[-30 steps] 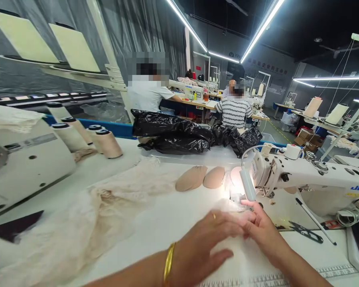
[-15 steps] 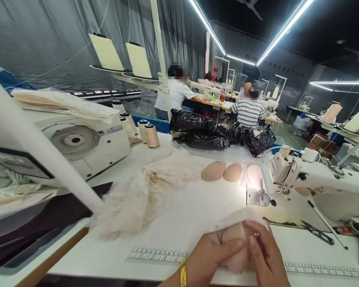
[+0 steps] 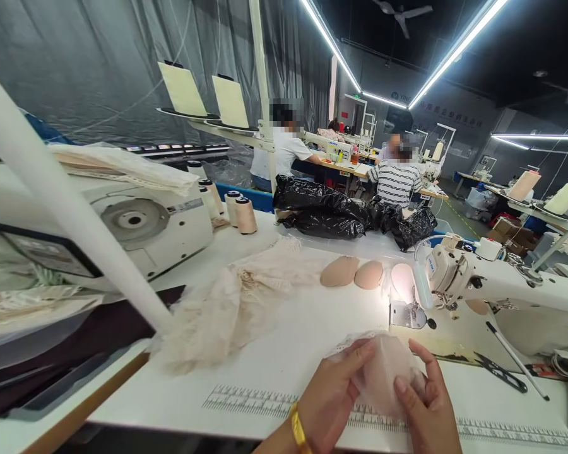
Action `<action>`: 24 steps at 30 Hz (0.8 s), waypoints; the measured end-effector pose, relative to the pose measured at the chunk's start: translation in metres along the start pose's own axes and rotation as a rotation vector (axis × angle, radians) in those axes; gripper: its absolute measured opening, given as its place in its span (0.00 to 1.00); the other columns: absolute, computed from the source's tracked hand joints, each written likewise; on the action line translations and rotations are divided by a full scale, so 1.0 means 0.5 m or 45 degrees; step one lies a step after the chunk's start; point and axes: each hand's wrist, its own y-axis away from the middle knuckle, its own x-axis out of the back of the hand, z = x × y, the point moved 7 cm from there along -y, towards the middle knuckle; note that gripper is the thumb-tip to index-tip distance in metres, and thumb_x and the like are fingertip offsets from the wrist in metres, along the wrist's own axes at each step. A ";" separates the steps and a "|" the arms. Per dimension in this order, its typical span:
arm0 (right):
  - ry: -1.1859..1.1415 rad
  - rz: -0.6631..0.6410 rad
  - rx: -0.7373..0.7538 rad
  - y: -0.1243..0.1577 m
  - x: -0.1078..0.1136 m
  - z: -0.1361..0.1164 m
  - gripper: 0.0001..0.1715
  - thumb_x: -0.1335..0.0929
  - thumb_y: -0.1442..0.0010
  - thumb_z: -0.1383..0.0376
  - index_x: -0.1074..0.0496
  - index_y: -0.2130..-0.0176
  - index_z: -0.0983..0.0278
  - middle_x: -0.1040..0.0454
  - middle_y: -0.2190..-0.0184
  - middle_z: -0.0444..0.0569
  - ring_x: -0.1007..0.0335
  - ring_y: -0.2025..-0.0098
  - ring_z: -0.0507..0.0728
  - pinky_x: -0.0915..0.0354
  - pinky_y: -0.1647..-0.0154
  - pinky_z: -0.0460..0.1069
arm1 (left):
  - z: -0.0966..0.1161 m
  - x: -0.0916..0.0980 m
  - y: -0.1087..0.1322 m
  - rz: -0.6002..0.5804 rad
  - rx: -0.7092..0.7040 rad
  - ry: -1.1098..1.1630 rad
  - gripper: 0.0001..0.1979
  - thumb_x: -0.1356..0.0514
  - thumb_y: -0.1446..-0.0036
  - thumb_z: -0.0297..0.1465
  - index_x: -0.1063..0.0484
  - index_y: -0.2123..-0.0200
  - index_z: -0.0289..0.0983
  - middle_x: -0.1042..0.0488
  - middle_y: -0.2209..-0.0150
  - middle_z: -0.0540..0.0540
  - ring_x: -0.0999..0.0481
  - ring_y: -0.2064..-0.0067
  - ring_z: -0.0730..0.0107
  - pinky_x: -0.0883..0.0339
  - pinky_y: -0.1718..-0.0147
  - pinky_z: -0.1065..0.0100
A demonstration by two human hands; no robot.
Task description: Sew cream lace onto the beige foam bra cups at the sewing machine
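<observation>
Both my hands hold a pale pink padded cup covered with lace [image 3: 385, 372] just above the white table's near edge [image 3: 246, 384]. My left hand [image 3: 334, 397], with a gold bangle at the wrist, grips its left side with thumb and fingers. My right hand [image 3: 423, 407] pinches its right side. The white sewing machine [image 3: 497, 290] stands to the right, its lamp lighting the needle plate [image 3: 407, 312]. Three beige cups [image 3: 355, 272] lie in a row left of the machine head.
A heap of cream lace fabric [image 3: 231, 302] lies mid-table. Thread cones [image 3: 239, 214] and a second white machine [image 3: 137, 221] stand at the left, behind a slanted white pole [image 3: 76, 208]. Black bags [image 3: 345, 214] lie at the back. Scissors [image 3: 499, 369] rest by the machine. Two people sit beyond.
My hands drew back from the needle toward the table's near edge, lifting the lace-covered cup. They have since turned it and spread it between them. The view swung left.
</observation>
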 end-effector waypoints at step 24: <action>-0.036 0.038 0.008 -0.012 0.020 0.021 0.51 0.19 0.51 0.48 0.38 0.37 0.58 0.18 0.60 0.52 0.20 0.61 0.63 0.26 0.63 0.54 | -0.021 -0.011 -0.019 0.175 0.069 0.182 0.20 0.22 0.55 0.40 0.21 0.66 0.34 0.18 0.62 0.42 0.19 0.55 0.53 0.25 0.57 0.62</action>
